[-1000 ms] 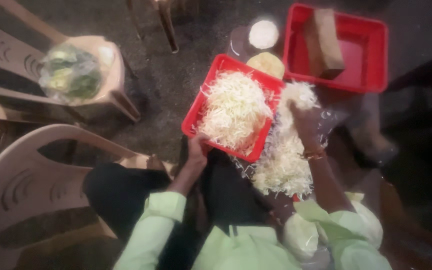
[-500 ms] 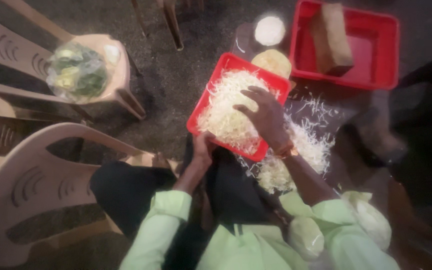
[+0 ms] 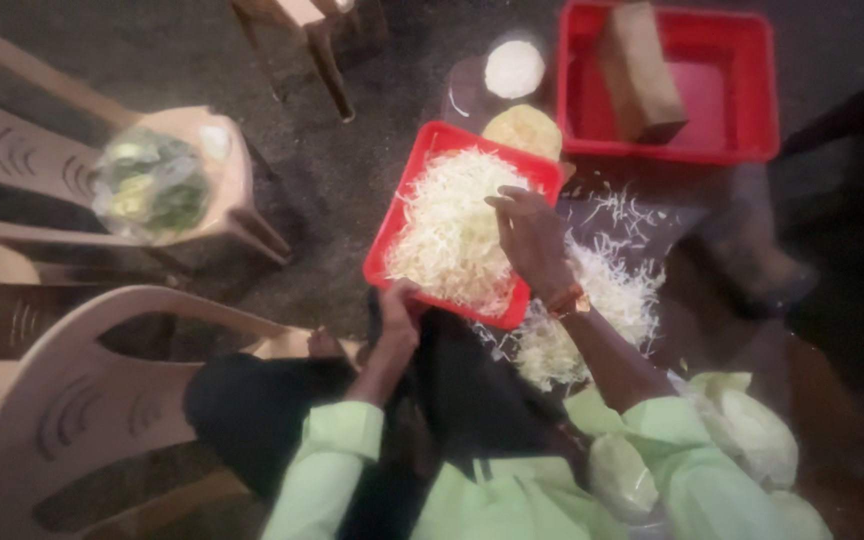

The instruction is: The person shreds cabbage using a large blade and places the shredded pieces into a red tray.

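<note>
Now right hand (image 3: 530,238) atop shredded cabbage (image 3: 447,235) in red tray (image 3: 388,245).

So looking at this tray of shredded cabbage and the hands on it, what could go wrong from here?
The red tray is heaped and held only at its near edge by the left hand; it could tip and spill. The right hand rests on the shredded cabbage near the rim, so more shreds may slide onto the loose pile outside the tray.
</note>
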